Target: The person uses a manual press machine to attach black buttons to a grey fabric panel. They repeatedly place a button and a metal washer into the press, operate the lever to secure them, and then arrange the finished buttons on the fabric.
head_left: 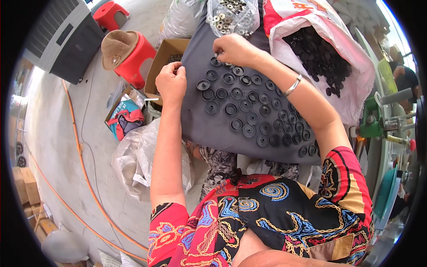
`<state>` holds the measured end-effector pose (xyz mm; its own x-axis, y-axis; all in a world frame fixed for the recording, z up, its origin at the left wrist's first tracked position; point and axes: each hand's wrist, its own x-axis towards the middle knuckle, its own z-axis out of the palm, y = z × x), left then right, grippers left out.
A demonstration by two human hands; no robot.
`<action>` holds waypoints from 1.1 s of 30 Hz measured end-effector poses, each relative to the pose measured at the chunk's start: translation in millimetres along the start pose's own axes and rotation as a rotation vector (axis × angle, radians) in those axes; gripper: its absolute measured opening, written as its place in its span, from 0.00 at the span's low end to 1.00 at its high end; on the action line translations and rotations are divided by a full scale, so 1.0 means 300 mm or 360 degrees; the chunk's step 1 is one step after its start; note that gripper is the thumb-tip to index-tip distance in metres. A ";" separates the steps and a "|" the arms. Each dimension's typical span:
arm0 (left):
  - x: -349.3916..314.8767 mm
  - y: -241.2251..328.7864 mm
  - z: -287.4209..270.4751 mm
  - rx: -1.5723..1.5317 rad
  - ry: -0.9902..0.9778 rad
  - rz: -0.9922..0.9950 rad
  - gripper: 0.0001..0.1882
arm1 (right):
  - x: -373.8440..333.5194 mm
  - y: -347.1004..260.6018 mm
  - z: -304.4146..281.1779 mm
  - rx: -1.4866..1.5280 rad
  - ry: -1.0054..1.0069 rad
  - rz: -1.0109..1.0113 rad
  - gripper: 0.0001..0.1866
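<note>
Rows of small round black plastic caps or wheels [245, 105], each with a raised rim and centre, lie on a dark grey cloth [195, 120] over the table. My right hand [235, 50], with a silver bangle on its wrist, is over the far left end of the rows. Its fingers are pinched together just above a black cap [215, 61]; what they hold, if anything, is hidden. My left hand [172, 82] is closed at the table's left edge, beside an open cardboard box [162, 55], its fingertips together. I cannot make out anything in it.
A clear bag of metal washers [233, 15] sits at the table's far edge. Right of it stands an open white sack of black discs [318, 58]. To the left are a red stool [138, 58] with a hat and a grey air cooler [66, 40]. Orange hoses [80, 147] cross the floor.
</note>
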<state>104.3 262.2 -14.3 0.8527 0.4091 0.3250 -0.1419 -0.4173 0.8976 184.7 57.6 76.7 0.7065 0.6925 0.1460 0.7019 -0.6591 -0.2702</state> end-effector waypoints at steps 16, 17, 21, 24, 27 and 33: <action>0.006 0.005 -0.003 0.0046 -0.0002 0.0066 0.11 | 0.041 -0.041 0.046 -0.0164 -0.0234 0.0163 0.11; 0.005 -0.002 -0.005 0.0053 0.0000 0.0070 0.11 | 0.049 -0.031 0.052 -0.0152 -0.0217 0.0150 0.10; 0.008 -0.004 -0.008 -0.0006 -0.0007 0.0059 0.11 | 0.060 0.018 -0.013 -0.0137 0.0066 0.0066 0.11; 0.003 -0.007 -0.002 -0.0002 -0.0029 0.0005 0.11 | 0.120 0.110 -0.063 -0.0054 0.0409 0.0302 0.09; 0.008 -0.009 0.003 -0.0027 -0.0004 0.0059 0.11 | 0.193 0.190 -0.019 -0.0460 0.0380 0.0286 0.08; 0.000 0.002 0.004 -0.0042 -0.0005 0.0069 0.10 | 0.254 0.234 0.056 -0.0798 0.0182 0.0362 0.08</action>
<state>104.7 261.0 -14.0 0.8472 0.3884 0.3626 -0.1918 -0.4128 0.8904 286.3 68.9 53.0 0.8308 0.4988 0.2470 0.4683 -0.8662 0.1743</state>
